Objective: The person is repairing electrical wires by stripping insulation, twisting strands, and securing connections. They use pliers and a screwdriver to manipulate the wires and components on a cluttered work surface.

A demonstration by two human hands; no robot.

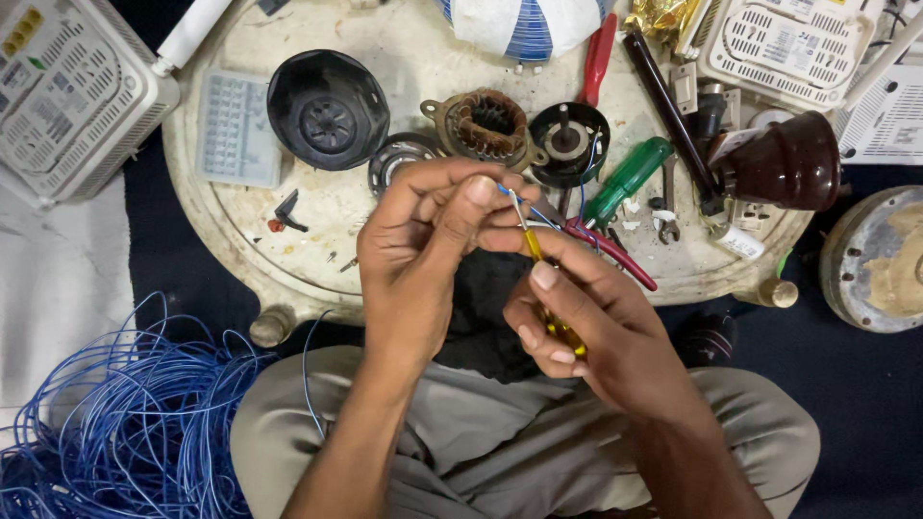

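— Head view: what are the hands doing?

— The left hand is curled nearly closed, thumb and forefinger pinching thin blue and white wire ends just above the middle of the picture. The right hand is wrapped around a yellow-handled tool, forefinger stretched along its shaft; the tip of the tool meets the wire ends at the left thumb.

— Where is that against the counter?

— Over the near edge of a round, stained white counter, with the person's lap in grey trousers directly below.

— What crowds them?

— Just beyond the fingers lie a copper-wound stator, a black motor housing, a round black motor plate and a green-handled screwdriver. Red-handled pliers lie touching or just under the right hand's knuckles; I cannot tell which.

— Any open room?

— Left of the left hand the counter shows a bare patch with small screws. Past the counter's edge a loose heap of blue wire fills the lower left, near the left forearm. White perforated boxes sit at the far corners, well apart from both hands.
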